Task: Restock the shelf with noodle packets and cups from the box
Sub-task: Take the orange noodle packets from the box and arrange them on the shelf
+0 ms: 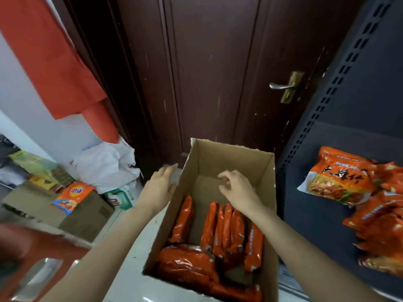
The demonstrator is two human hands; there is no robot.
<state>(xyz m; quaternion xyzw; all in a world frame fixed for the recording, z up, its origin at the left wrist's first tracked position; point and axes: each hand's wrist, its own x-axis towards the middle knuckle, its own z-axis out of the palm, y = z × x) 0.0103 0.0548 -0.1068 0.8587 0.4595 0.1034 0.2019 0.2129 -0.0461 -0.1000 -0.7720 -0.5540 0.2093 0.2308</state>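
Note:
An open cardboard box stands on the floor below me, with several orange noodle packets upright and flat in its near half. My left hand lies flat against the outside of the box's left wall, fingers straight. My right hand hovers inside the box above the upright packets, fingers loosely curled, holding nothing. On the dark shelf to the right lie several orange packets, one face-up.
A dark wooden door with a metal handle stands right behind the box. Left of it are a white bag, cardboard boxes with an orange packet on top, and hanging red cloth.

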